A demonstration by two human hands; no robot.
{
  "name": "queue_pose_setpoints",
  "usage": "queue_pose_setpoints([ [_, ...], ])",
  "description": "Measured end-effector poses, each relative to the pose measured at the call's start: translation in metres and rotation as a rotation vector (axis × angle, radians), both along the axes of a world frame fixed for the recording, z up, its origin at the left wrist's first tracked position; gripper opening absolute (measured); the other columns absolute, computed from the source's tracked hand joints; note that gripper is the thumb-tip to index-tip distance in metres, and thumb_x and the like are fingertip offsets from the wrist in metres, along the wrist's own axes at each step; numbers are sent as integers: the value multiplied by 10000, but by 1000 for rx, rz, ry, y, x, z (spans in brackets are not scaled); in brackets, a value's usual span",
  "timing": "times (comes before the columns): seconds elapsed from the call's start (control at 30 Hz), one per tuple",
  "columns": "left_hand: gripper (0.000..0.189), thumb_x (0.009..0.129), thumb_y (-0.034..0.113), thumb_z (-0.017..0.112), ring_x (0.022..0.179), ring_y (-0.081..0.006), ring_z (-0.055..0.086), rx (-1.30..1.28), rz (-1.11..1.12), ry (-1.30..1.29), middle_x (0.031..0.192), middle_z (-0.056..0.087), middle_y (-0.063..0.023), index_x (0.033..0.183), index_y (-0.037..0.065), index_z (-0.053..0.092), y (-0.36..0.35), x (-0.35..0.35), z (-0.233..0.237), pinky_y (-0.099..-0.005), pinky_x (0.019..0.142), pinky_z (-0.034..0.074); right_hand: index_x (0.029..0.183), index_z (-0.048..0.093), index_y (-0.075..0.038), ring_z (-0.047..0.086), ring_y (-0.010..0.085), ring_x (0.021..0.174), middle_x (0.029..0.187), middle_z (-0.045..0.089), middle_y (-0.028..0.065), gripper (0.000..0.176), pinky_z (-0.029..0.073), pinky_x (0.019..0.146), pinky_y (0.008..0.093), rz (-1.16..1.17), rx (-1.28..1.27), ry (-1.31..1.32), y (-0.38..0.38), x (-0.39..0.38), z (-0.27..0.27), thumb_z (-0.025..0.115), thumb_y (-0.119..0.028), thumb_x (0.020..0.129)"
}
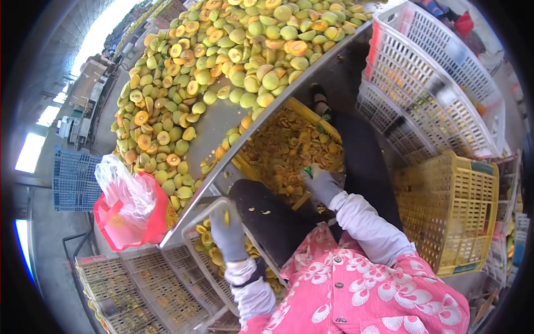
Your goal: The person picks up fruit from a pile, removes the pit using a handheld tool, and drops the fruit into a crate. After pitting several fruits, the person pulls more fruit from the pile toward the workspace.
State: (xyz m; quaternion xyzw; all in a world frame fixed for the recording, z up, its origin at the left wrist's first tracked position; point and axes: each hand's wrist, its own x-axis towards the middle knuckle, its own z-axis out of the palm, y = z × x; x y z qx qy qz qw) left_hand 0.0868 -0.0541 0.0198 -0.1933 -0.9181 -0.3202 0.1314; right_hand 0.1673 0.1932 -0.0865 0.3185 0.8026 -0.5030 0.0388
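Note:
My left hand (pixel 227 236), in a grey glove, is over a pale crate (pixel 192 239) of cut fruit near the table edge. A small yellow fruit piece (pixel 226 216) shows between its slightly blurred fingers. My right hand (pixel 324 186), also gloved, is closed around a small green object (pixel 308 172), whose full shape is hidden. Below that hand lies a yellow container (pixel 303 111) holding many fruit scraps (pixel 289 147). Halved green and orange fruits (pixel 239 53) are heaped on the metal table (pixel 214 125).
A red bag (pixel 130 222) with clear plastic stands at the table's left corner. Blue crates (pixel 75 178) are farther left, and grey crates (pixel 139 284) lower left. White crates (pixel 434 83) and a yellow crate (pixel 450 211) stand right. The table's metal edge (pixel 267 114) runs diagonally.

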Motion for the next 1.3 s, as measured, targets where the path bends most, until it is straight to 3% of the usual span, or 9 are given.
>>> queue_pose_setpoints([
  [0.2, 189, 881, 166, 662, 694, -196, 598, -137, 59, -379, 763, 638, -149, 912, -19, 682, -29, -53, 50, -345, 681, 484, 1021, 527, -38, 526, 153, 547, 660, 550, 62, 329, 438, 516, 343, -9, -73, 187, -6, -9, -43, 626, -343, 948],
  [0.3, 234, 923, 190, 627, 663, -189, 594, -4, -255, -214, 765, 624, -135, 1045, -5, 673, 36, -151, 38, -331, 642, 490, 1070, 591, -10, 656, 337, 880, 941, 677, 190, 396, 492, 779, 396, 0, -320, 41, 10, -5, -18, 607, -380, 931],
  [0.37, 301, 950, 279, 606, 670, -200, 615, 345, -322, -355, 787, 630, -109, 1087, 18, 664, 84, -241, -1, -327, 611, 513, 1049, 591, -23, 635, 219, 722, 819, 652, 112, 368, 491, 661, 349, -114, -398, 80, 14, -1, -29, 631, -368, 930],
  [0.5, 440, 917, 388, 611, 740, -276, 666, -438, -72, -626, 833, 662, -172, 1093, -15, 630, 167, -393, -49, -365, 638, 555, 1012, 589, -62, 479, 78, 488, 650, 525, -19, 308, 377, 444, 272, -359, -766, 21, 17, -12, -35, 668, -347, 927],
  [0.6, 425, 830, 328, 692, 619, -235, 658, -562, 37, -81, 810, 667, -156, 1024, -39, 604, 203, -412, -86, -367, 578, 549, 1031, 586, -70, 478, 80, 482, 629, 518, -21, 296, 375, 442, 272, -379, -730, 33, 13, -16, -42, 669, -335, 928],
  [0.83, 247, 875, 108, 648, 739, -136, 648, 493, -101, -789, 890, 656, -78, 1086, -9, 596, 195, -277, 15, -265, 605, 548, 1067, 564, -57, 564, 168, 531, 674, 597, 60, 287, 440, 513, 343, -224, -756, 146, 25, -26, 2, 606, -321, 964],
  [1.0, 317, 958, 120, 587, 774, -126, 628, 281, -715, -428, 1073, 675, -114, 1256, 36, 524, 147, -157, 15, -270, 655, 546, 1026, 551, -21, 633, 426, 685, 768, 636, 230, 324, 468, 629, 455, 11, -330, 332, 19, -46, 103, 549, -342, 980],
  [1.1, 256, 1007, 162, 542, 831, -149, 628, 403, -681, -24, 1108, 677, -140, 1230, 37, 550, 155, -96, 11, -303, 758, 546, 1008, 568, -28, 645, 445, 744, 780, 652, 235, 321, 483, 652, 466, 51, -230, 443, 1, -40, 130, 548, -347, 983],
  [1.3, 545, 1063, 432, 361, 816, -175, 593, 688, -433, -330, 940, 665, -99, 1037, -31, 647, 145, -27, 51, -307, 814, 479, 1145, 598, -39, 640, 455, 821, 842, 661, 262, 346, 509, 679, 487, -26, -160, 617, -30, -13, 149, 543, -342, 988],
])
